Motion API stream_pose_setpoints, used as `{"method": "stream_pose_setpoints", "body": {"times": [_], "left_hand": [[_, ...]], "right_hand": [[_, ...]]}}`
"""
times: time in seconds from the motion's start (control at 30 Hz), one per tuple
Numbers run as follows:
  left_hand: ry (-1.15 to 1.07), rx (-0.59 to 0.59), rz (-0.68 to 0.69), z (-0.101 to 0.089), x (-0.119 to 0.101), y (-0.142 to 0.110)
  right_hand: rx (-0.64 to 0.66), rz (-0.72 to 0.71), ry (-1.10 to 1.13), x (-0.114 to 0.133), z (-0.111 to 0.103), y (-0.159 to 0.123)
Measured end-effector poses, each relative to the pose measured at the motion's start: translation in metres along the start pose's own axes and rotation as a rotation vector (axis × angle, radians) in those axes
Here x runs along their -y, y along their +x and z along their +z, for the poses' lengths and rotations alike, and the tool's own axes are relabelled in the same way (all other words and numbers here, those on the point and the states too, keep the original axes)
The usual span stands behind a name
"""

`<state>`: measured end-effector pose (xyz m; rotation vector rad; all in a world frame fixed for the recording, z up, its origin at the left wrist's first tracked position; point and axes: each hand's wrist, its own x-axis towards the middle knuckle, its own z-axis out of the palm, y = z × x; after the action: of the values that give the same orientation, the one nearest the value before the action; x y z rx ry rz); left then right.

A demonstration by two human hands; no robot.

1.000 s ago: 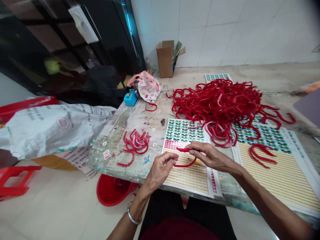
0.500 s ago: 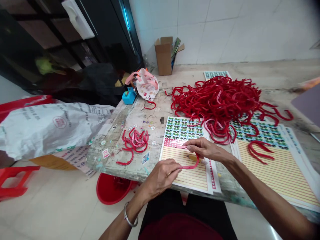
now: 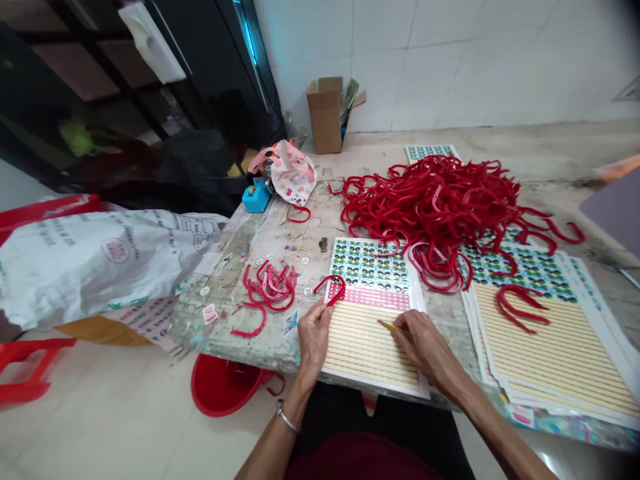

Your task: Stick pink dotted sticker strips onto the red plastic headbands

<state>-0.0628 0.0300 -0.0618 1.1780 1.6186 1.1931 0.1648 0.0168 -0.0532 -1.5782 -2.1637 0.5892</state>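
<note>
By the front edge of the table, at a sheet's left side, the left hand pinched one leg of a red band, maybe freeing its curve. The right hand curled round a yellow stick, maybe to steer it.

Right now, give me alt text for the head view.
A person's left hand holds a curved red strip; the right hand holds a thin yellow tool over a striped sheet. Beyond lies a heap of red strips.
</note>
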Motion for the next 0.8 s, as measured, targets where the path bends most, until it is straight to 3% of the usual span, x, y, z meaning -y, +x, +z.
{"method": "stream_pose_setpoints", "body": {"times": [0.2, 0.37, 0.47, 0.6, 0.8], "left_hand": [[-0.053, -0.047, -0.053, 0.016, -0.002, -0.018], [-0.127, -0.129, -0.094, 0.006, -0.006, -0.008], [-0.220, -0.091, -0.100, -0.001, -0.007, 0.004], [-0.272, -0.035, -0.155, 0.003, -0.002, 0.013], [-0.286, -0.047, -0.208, 0.015, 0.003, 0.014]], "right_hand": [[0.081, 0.043, 0.176, -0.004, -0.014, 0.016], [0.015, -0.042, 0.289, 0.002, -0.007, 0.047], [-0.017, -0.151, 0.204, 0.013, 0.004, 0.068], [-0.012, -0.322, -0.010, 0.027, 0.016, 0.091], [0.029, -0.395, -0.083, 0.029, 0.031, 0.103]]}}
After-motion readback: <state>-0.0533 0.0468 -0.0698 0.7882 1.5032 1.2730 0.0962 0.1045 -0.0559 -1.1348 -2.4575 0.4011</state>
